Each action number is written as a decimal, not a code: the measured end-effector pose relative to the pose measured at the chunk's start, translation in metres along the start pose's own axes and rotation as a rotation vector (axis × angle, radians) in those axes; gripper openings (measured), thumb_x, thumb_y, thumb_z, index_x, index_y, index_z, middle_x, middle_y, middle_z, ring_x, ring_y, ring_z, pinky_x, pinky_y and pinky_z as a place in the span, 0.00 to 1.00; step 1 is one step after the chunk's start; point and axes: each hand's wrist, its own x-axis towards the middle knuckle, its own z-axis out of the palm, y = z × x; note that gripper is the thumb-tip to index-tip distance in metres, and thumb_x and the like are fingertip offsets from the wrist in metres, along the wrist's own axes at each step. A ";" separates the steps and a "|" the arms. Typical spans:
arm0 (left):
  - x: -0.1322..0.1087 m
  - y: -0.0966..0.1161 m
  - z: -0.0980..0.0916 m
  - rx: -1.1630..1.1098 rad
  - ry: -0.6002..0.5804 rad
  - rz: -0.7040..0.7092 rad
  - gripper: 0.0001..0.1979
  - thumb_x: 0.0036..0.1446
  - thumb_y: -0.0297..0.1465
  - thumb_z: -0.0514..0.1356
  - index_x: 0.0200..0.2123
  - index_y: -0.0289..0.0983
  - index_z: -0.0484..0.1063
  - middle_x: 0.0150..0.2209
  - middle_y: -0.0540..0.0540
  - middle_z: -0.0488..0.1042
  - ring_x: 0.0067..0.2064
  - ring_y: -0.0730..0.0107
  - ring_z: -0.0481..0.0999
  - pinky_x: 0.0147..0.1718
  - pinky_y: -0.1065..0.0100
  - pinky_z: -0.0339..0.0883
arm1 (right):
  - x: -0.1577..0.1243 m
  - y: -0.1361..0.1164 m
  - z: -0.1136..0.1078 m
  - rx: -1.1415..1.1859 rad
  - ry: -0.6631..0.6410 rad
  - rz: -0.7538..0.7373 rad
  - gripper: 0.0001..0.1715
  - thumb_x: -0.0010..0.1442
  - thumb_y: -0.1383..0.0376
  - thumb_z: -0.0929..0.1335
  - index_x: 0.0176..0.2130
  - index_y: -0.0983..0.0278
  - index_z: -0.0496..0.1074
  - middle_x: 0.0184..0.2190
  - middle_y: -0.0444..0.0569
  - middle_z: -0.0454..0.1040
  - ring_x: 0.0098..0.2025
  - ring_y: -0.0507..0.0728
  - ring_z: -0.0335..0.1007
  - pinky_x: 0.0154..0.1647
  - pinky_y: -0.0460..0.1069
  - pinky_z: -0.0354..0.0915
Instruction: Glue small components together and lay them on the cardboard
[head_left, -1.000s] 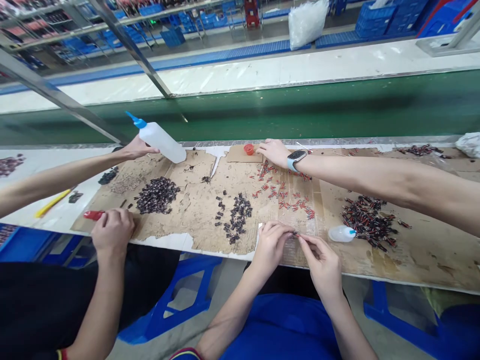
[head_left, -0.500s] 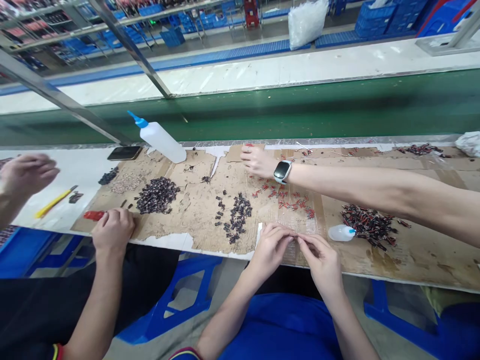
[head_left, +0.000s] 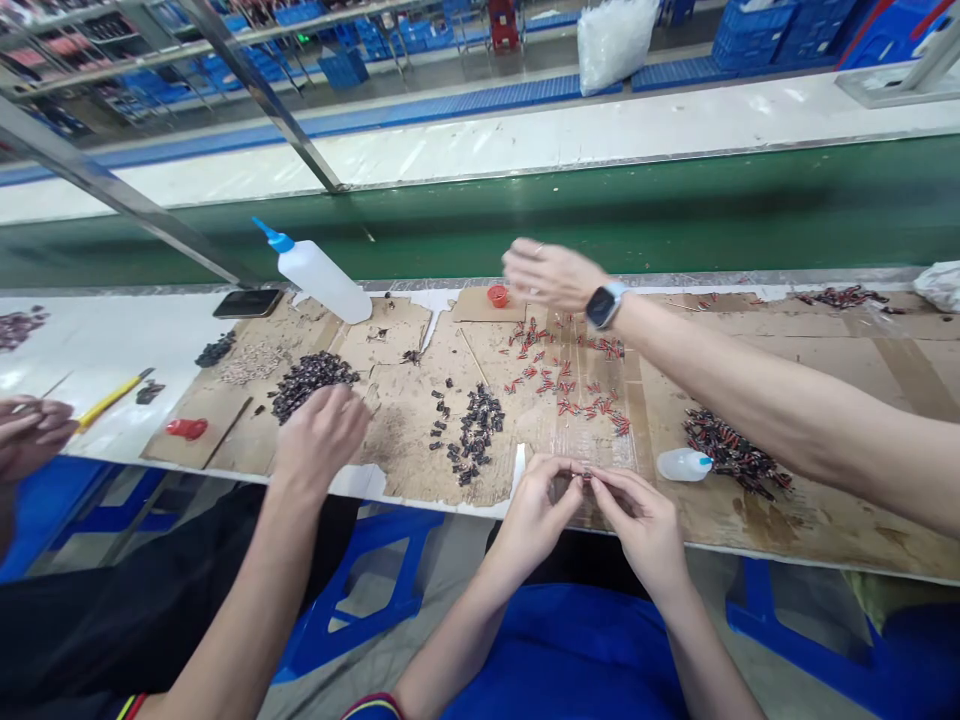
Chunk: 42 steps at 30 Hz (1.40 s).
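Observation:
At the table's front edge, my left hand (head_left: 541, 505) and my right hand (head_left: 637, 520) meet at the fingertips. Thumbs and forefingers of both pinch one small dark part (head_left: 585, 478), too small for its kind to be made out. Left of my hands lies a loose pile of small black parts (head_left: 476, 435). Beyond them, small red-and-black pieces (head_left: 562, 385) are scattered over the cardboard (head_left: 405, 440). A small white squeeze bottle (head_left: 681, 464) lies on its side to the right, against a heap of dark red-and-black pieces (head_left: 739, 455).
A co-worker's hand with a watch (head_left: 559, 275) reaches in from the right, near a small red cup (head_left: 497, 295). At left, another person's hand (head_left: 322, 435) is over a dark pile (head_left: 311, 385). A large bottle (head_left: 322, 280), phone (head_left: 247, 303) and yellow cutter (head_left: 112, 400) lie beyond.
My hands stay almost in place, still pinching. The watch-wearing hand has lifted up and right from the red cup. The left person's near hand has moved from a red object to the dark pile.

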 end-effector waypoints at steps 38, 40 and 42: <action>-0.014 0.013 -0.186 0.313 0.514 0.060 0.22 0.69 0.43 0.39 0.43 0.47 0.72 0.50 0.42 0.73 0.62 0.57 0.66 0.57 0.47 0.69 | 0.027 -0.008 -0.095 -0.008 1.015 -0.008 0.16 0.41 0.60 0.78 0.33 0.63 0.81 0.29 0.49 0.79 0.31 0.59 0.75 0.53 0.64 0.69; -0.064 -0.006 -0.199 0.353 0.459 0.082 0.19 0.69 0.41 0.42 0.47 0.47 0.71 0.50 0.43 0.74 0.58 0.54 0.71 0.51 0.46 0.74 | 0.029 -0.004 -0.095 0.010 0.989 0.028 0.20 0.39 0.57 0.78 0.33 0.64 0.81 0.30 0.50 0.79 0.32 0.58 0.74 0.53 0.63 0.70; -0.095 -0.020 -0.194 0.421 0.430 0.144 0.17 0.69 0.35 0.44 0.48 0.49 0.71 0.48 0.47 0.76 0.55 0.57 0.74 0.49 0.50 0.74 | 0.030 0.000 -0.096 0.015 0.971 0.065 0.24 0.37 0.54 0.79 0.34 0.65 0.80 0.32 0.52 0.79 0.33 0.57 0.75 0.52 0.62 0.70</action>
